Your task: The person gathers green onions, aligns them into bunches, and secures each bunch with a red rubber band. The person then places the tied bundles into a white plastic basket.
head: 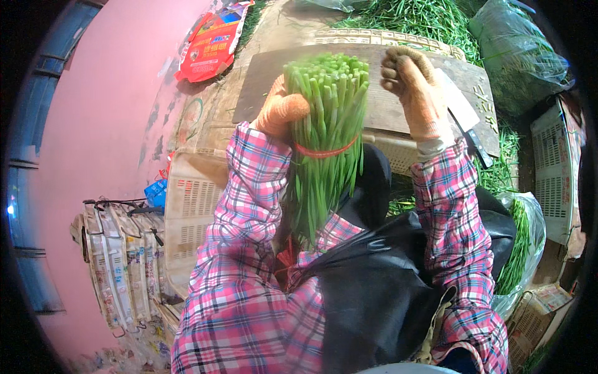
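A large bunch of green garlic chives or similar long stalks (327, 117) stands nearly upright, cut ends up, with a red band (326, 150) round it. My left hand (282, 110), in an orange-coated knit glove, grips the bunch at its upper left side. My right hand (411, 86), gloved alike, is raised right of the bunch, apart from it, its fingers curled; whether it holds anything is unclear. Beneath lies a dark wooden board (266, 70). A cleaver-like knife with a broad blade (457, 100) and black handle rests on the board beside my right hand.
Loose greens (416, 18) lie beyond the board, near a filled clear plastic bag (518, 56). Another bag of greens (518, 252) stands at right. A red printed package (210, 46) lies upper left. Plastic crates (191, 219) stand left, with stacked flattened crates (121, 271) by the pink wall.
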